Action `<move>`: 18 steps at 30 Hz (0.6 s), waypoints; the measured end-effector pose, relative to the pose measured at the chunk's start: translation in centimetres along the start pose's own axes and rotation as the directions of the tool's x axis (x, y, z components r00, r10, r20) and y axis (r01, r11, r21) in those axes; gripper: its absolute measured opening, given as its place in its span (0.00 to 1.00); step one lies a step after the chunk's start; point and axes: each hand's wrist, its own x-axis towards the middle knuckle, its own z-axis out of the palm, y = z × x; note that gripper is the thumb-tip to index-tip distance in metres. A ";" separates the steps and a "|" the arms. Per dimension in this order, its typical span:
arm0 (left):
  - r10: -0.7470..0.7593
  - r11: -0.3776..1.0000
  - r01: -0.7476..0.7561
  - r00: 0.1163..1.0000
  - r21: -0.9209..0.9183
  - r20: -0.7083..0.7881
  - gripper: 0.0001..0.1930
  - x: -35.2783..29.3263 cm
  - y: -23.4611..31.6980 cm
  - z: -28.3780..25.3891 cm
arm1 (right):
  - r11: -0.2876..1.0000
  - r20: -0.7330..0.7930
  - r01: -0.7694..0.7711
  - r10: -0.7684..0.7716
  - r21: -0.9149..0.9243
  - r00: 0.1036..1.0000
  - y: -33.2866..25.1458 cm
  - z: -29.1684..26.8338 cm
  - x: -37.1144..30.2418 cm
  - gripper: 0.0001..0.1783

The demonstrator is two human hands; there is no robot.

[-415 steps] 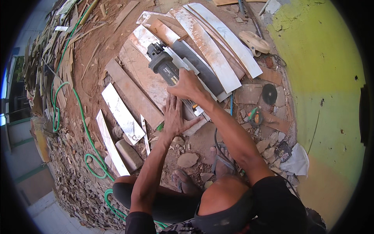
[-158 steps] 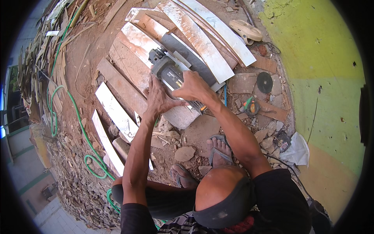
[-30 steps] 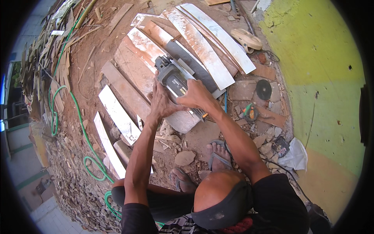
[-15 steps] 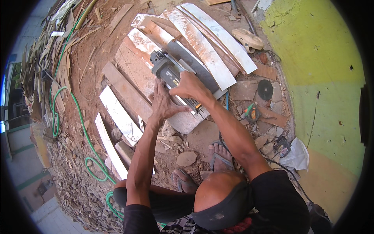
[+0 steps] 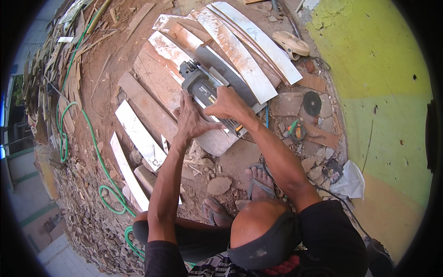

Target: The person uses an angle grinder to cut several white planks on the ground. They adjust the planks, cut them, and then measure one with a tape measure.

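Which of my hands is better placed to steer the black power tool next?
Probably your right hand: it grips the power tool from above, while your left hand spreads open at its left side.

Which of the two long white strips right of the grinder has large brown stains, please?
The left strip, nearer the grinder; the right strip is mostly plain white.

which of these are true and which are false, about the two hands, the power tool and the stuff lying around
1. The right hand grips the black power tool. True.
2. The left hand is clenched in a fist. False: its thumb and fingers are spread, beside the tool.
3. A dark disc lies to the right of the tool. True.
4. The green hose runs along the picture's right side. False: it is on the left.
5. The wall at right is partly yellow-green. True.
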 end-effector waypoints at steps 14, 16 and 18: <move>-0.027 0.997 0.017 0.991 -0.082 -0.129 0.83 -0.4 0.7 -0.2 | 0.999 0.022 0.015 -0.014 -0.042 1.000 1.7 0.2 -0.8 0.24; -0.042 0.998 0.036 0.993 -0.060 -0.106 0.87 -0.4 0.7 -0.4 | 1.000 0.043 -0.010 0.012 -0.028 0.999 1.3 -0.2 -1.1 0.24; -0.095 0.994 0.093 0.995 -0.064 -0.021 0.92 -0.4 1.6 -1.2 | 0.999 0.051 -0.038 0.039 -0.011 0.998 0.7 -0.7 -1.8 0.23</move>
